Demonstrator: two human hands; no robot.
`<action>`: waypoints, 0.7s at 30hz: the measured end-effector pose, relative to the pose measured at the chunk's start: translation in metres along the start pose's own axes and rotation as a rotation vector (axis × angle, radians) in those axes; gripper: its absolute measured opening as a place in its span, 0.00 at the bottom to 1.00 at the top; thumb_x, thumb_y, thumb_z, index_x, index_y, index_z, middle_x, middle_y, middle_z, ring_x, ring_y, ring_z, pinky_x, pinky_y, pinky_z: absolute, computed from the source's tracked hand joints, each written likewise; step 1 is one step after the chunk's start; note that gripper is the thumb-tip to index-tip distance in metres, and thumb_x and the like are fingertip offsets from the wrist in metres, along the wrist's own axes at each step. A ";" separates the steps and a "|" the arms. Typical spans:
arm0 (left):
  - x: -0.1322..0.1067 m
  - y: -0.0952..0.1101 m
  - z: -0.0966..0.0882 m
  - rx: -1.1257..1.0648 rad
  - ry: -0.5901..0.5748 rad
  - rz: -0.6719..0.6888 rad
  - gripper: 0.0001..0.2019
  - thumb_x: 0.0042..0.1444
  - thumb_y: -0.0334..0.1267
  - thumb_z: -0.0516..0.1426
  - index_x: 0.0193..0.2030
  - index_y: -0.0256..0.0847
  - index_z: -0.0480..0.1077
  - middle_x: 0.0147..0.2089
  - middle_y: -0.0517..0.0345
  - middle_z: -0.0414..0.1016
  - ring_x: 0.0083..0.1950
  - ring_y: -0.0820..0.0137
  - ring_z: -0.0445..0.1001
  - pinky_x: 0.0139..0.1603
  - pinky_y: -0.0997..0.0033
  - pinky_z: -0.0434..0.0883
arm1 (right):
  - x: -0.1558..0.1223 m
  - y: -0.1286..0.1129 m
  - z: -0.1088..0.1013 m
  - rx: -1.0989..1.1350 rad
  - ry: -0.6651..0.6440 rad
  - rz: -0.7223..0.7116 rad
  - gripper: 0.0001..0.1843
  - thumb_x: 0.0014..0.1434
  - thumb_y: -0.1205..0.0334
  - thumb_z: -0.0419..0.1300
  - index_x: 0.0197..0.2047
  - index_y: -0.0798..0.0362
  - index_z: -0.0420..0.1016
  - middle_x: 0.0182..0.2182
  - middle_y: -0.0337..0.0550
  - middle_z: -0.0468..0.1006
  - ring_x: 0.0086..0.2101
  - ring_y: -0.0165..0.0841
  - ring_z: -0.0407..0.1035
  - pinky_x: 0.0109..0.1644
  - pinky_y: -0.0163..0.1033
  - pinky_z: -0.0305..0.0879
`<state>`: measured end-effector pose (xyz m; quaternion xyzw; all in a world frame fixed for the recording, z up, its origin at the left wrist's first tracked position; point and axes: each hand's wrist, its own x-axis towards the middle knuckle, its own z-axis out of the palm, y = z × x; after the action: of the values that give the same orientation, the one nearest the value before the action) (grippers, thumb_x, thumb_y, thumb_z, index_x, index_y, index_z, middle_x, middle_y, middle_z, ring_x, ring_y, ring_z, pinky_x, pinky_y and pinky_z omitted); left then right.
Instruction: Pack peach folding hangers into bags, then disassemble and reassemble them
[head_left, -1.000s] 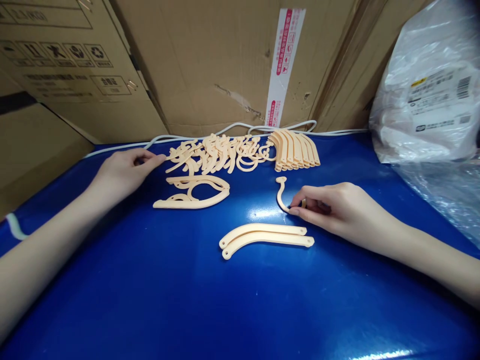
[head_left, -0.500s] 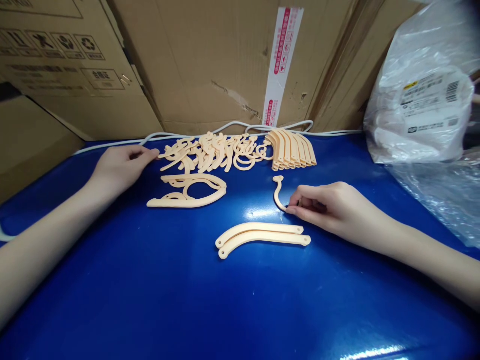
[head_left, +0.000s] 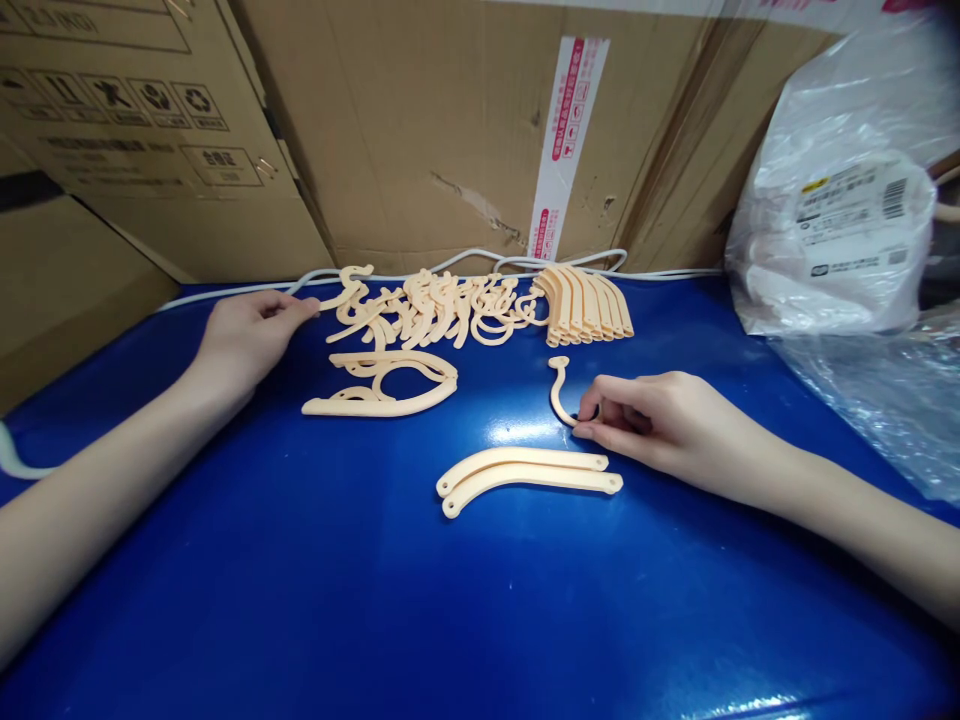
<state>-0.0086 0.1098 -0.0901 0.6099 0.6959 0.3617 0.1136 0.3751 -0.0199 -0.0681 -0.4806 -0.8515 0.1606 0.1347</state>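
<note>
My left hand [head_left: 251,330] pinches one end of a cream curved plastic piece [head_left: 350,284], raised at the left edge of a loose pile of small curved pieces [head_left: 435,310]. Between the thumb and fingers of my right hand [head_left: 637,415] is the lower end of a cream hanger hook [head_left: 558,392], its other end pointing away from me. Two long curved hanger arms [head_left: 525,470] lie side by side in front. A folded, assembled plastic hanger [head_left: 390,408] rests below the pile. To the pile's right, several more long arms [head_left: 589,305] stand in a tight row.
Cardboard boxes [head_left: 420,130] wall off the back and left of the blue table [head_left: 360,600]. A white cable [head_left: 667,274] runs along the boxes' foot. Clear plastic wrap with a white labelled bundle [head_left: 840,230] sits at the right.
My left hand has drawn a curved piece up from the pile's left edge. My right hand keeps its grip on the hook, nearly still. The whole view has shifted slightly.
</note>
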 end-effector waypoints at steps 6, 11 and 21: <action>-0.016 0.028 -0.011 -0.251 0.136 0.023 0.14 0.51 0.45 0.58 0.37 0.37 0.75 0.32 0.61 0.73 0.31 0.73 0.65 0.33 0.74 0.60 | -0.001 0.003 -0.003 -0.028 -0.004 0.001 0.10 0.67 0.54 0.57 0.35 0.49 0.72 0.20 0.31 0.72 0.21 0.26 0.65 0.27 0.32 0.54; -0.060 0.067 -0.016 -0.275 -0.101 0.130 0.13 0.47 0.49 0.62 0.30 0.40 0.75 0.31 0.62 0.75 0.35 0.71 0.69 0.37 0.74 0.62 | -0.001 0.011 -0.007 -0.063 -0.012 0.034 0.14 0.67 0.49 0.57 0.34 0.49 0.71 0.21 0.32 0.73 0.21 0.26 0.65 0.27 0.32 0.53; -0.100 0.088 -0.006 0.025 -0.563 0.228 0.20 0.50 0.59 0.55 0.25 0.45 0.75 0.18 0.62 0.62 0.21 0.71 0.58 0.22 0.71 0.53 | -0.001 0.010 -0.008 -0.136 -0.002 0.006 0.10 0.67 0.53 0.58 0.36 0.49 0.73 0.22 0.32 0.73 0.22 0.28 0.67 0.29 0.33 0.54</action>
<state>0.0781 0.0140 -0.0579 0.7616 0.5685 0.1804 0.2533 0.3868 -0.0150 -0.0653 -0.4911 -0.8591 0.1034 0.1004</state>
